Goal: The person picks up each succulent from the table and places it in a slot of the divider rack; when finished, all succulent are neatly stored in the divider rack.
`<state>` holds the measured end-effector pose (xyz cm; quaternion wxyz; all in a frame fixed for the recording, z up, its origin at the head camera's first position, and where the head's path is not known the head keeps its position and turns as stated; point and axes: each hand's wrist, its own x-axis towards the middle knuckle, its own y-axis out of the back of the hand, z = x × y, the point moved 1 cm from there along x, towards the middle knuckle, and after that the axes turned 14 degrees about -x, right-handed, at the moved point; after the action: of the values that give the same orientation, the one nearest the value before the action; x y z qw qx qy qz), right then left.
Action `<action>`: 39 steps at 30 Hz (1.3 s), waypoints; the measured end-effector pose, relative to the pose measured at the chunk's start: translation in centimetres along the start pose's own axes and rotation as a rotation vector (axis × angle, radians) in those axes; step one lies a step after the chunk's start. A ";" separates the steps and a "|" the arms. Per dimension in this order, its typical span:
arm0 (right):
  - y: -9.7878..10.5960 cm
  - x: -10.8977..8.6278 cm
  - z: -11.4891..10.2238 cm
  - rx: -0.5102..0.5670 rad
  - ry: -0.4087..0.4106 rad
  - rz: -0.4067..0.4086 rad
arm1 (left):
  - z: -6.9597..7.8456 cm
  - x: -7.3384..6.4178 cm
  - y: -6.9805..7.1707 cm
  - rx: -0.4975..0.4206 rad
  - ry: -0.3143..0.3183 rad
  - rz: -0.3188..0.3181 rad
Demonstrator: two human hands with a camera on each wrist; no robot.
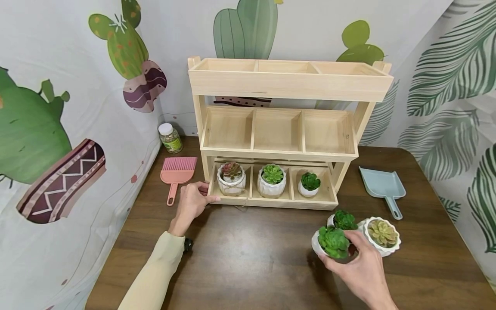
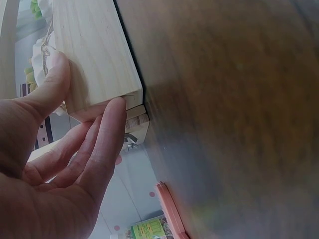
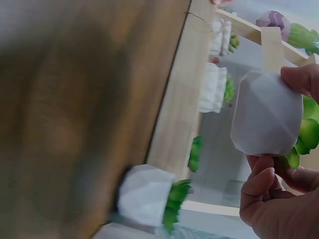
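Observation:
My left hand (image 1: 192,199) grips the front left corner of the bottom tray of a three-tier wooden plant shelf (image 1: 290,85), thumb over the front board and fingers against the side, as the left wrist view shows. In my right hand (image 1: 362,267) is a potted succulent (image 1: 333,242), its white faceted pot (image 3: 267,113) pinched between thumb and fingers above the table. Just beyond it on the table stand a small dark green succulent (image 1: 345,220) and a pale yellow-green succulent (image 1: 382,233). The bottom tray holds a reddish succulent (image 1: 231,176), a bright green succulent (image 1: 272,180) and a dark green succulent (image 1: 309,184).
Left of the shelf lie a pink brush (image 1: 178,171) and a white-capped jar (image 1: 170,138). A light blue dustpan (image 1: 383,185) lies to its right on the brown table (image 1: 248,262). Printed cloth (image 1: 310,26) hangs behind and at both sides.

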<state>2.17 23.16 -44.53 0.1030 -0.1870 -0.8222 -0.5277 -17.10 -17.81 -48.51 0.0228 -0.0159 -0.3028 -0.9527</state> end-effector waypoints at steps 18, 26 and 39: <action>1.4 5.1 -4.4 0.056 0.109 -0.018 | -0.1 0.1 0.1 -0.008 -0.020 0.003; 1.4 7.2 -6.4 0.070 0.124 -0.039 | 0.1 0.1 0.1 -0.008 -0.022 0.002; 1.1 10.2 -8.7 0.090 0.192 -0.021 | 0.0 0.2 0.1 -0.002 -0.050 0.009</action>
<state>-6.86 17.71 -36.21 0.1840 -0.1222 -0.8332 -0.5069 -17.28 -17.85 -48.45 0.0197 -0.0414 -0.3021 -0.9522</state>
